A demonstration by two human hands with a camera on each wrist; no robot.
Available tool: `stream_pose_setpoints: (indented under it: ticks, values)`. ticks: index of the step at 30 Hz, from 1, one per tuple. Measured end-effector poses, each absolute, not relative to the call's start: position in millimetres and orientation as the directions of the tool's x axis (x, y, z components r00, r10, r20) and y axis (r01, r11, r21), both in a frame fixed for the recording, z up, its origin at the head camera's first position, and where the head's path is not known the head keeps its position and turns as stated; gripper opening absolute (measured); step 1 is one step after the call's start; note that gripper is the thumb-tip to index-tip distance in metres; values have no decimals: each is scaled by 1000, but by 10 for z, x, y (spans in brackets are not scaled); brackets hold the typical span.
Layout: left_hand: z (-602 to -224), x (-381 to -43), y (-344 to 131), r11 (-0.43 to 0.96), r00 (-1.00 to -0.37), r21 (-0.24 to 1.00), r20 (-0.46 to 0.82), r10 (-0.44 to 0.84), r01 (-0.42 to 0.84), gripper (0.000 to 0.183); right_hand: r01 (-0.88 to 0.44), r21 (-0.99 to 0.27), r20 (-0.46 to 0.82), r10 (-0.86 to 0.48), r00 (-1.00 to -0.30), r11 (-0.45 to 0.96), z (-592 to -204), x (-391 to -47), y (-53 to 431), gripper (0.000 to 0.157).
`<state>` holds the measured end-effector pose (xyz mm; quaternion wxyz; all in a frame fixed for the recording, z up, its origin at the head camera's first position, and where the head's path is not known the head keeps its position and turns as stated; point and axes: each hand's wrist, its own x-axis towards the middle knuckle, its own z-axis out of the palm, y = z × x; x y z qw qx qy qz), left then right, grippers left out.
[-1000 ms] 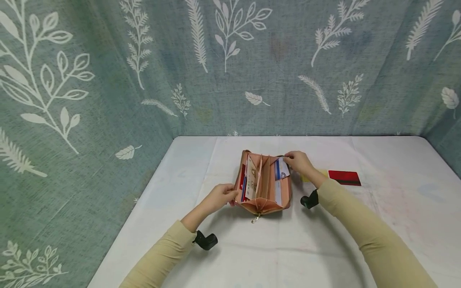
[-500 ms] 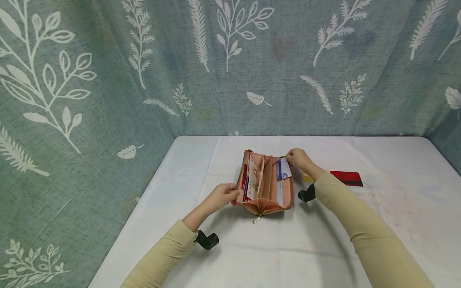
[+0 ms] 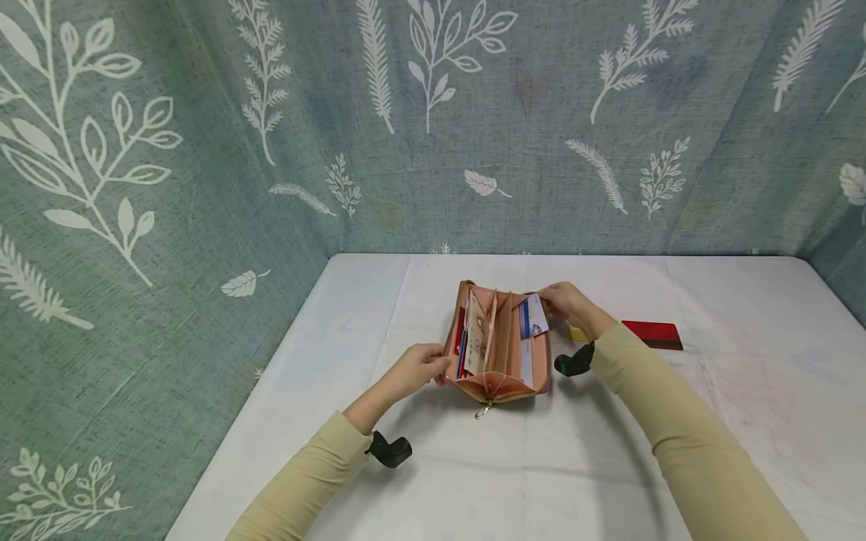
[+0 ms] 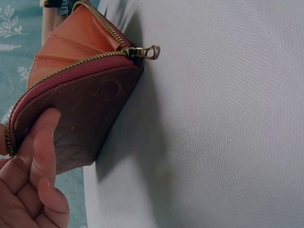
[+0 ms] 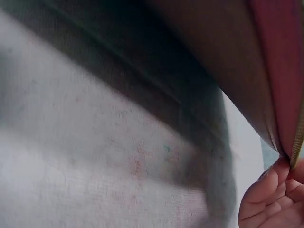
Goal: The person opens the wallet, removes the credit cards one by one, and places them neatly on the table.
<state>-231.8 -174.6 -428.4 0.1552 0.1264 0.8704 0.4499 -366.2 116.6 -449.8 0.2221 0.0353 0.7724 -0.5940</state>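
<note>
A zip-around wallet (image 3: 502,338) stands spread on the table, its pink-orange dividers fanned out. My left hand (image 3: 411,368) pinches its left side; in the left wrist view the fingers lie against the dark quilted outer cover (image 4: 80,104), thumb mostly out of frame. At the far right corner, my right hand (image 3: 571,302) pinches the zipped edge, which the right wrist view shows between thumb and fingers (image 5: 267,197). Beside that hand, a blue-and-white card (image 3: 535,315) sticks up from the right-hand pockets. Banknote-like paper (image 3: 476,334) and red and blue cards fill the left side.
Right of the wallet a red card (image 3: 652,335) with a dark stripe lies flat on the white table (image 3: 744,421). A yellow card (image 3: 577,335) is partly hidden behind the right wrist. A patterned curtain (image 3: 419,188) hangs behind the table.
My right hand has shifted slightly right and down, off the blue-and-white card's top to the wallet's edge. The left hand keeps its grip; the wallet barely moves.
</note>
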Motion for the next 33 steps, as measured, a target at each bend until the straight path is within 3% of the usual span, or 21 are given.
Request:
stream_pose_setpoints:
  ticks: [10, 17, 24, 28, 33]
  values:
    - [-4255, -2313, -1738, 577, -923, 812, -151, 353, 87, 20, 254, -931, -308, -190, -932, 264, -4503, -3582, 1159, 22]
    - [-4258, -2316, -1742, 579, -925, 812, -157, 346, 79, 20, 80, -900, -186, -209, -960, 429, -4496, -3490, 1191, 21]
    - [-4264, -2312, -1753, 577, -923, 812, -151, 353, 88, 20, -129, -791, -53, -277, -959, 598, -4458, -3405, 1231, 25]
    - [-4256, -2315, -1736, 582, -923, 808, -148, 354, 94, 20, -90, -762, -107, -263, -959, 641, -4413, -3381, 1217, 33]
    - [-4248, -2320, -1714, 580, -921, 809, -147, 360, 98, 19, 120, -776, -260, -140, -955, 620, -4388, -3380, 1161, 34]
